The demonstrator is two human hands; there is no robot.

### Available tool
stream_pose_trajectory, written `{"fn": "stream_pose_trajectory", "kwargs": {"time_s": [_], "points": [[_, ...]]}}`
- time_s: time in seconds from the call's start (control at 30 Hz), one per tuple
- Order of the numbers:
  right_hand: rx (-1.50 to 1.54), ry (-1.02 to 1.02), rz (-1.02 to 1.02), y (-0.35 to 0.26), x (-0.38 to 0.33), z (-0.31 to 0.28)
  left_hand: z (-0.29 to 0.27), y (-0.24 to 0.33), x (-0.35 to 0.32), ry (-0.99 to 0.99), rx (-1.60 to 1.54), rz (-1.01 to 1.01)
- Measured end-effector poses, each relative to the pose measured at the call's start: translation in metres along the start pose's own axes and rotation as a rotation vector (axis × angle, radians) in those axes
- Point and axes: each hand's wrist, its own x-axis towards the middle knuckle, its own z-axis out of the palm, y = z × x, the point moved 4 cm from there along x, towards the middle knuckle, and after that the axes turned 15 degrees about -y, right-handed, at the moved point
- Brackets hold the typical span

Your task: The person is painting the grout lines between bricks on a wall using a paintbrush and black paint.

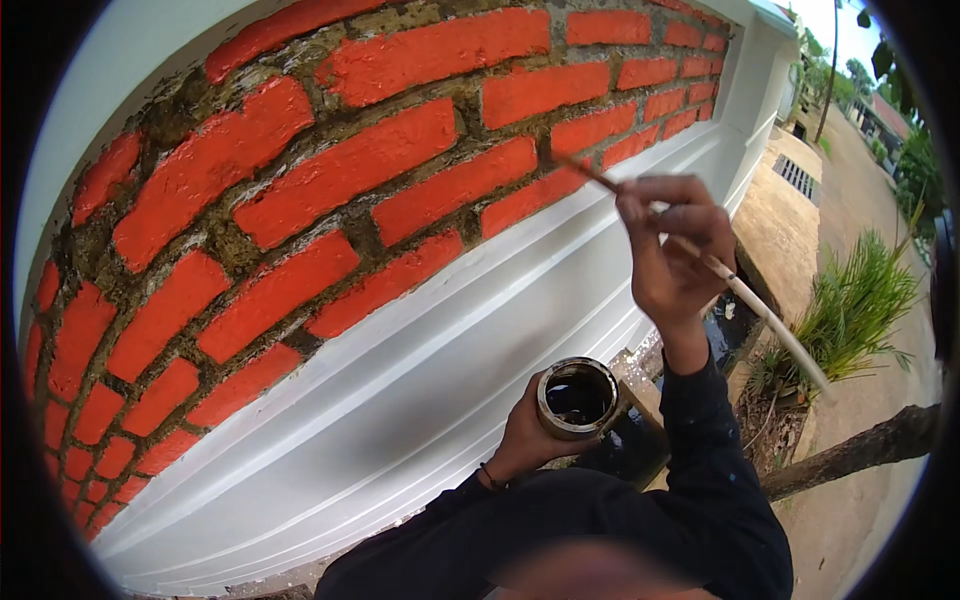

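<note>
My right hand (682,235) is closed around a long thin paintbrush (765,312) with a pale handle. Its dark, blurred tip points at the mortar between the red-painted bricks (540,190) near the lower right part of the panel. Whether the tip touches the wall I cannot tell. Lower down, my left hand (532,432) grips an open round can (578,395) with dark liquid inside. The can is upright and close to my body. Mortar joints around the bricks look dark brown and grey.
A white moulded ledge (400,350) runs below the bricks, ending at a white pillar (745,80). To the right are a water-filled ditch (625,440), a drain grate (795,177), a grassy plant (865,300), a tree trunk (855,453) and a dirt road (860,190).
</note>
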Motion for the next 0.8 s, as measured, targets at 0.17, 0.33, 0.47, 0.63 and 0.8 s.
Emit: {"fn": "stream_pose_trajectory", "kwargs": {"time_s": [0.17,0.33,0.47,0.63,0.8], "points": [[-0.056,0.055,-0.119,-0.016,0.015,-0.012,0.001,0.001,0.001,-0.014,-0.053,0.006],[0.153,0.039,-0.167,-0.044,0.023,0.004,-0.002,-0.001,-0.002,-0.002,-0.041,-0.017],[0.067,-0.113,-0.142,-0.046,0.033,0.018,-0.003,0.004,-0.003,-0.010,-0.003,-0.036],[-0.021,-0.071,-0.075,-0.043,0.022,0.014,0.000,-0.006,-0.005,0.001,-0.008,-0.028],[-0.056,-0.014,-0.161,-0.046,0.034,0.023,0.000,0.004,0.000,-0.006,-0.023,-0.057]]}}
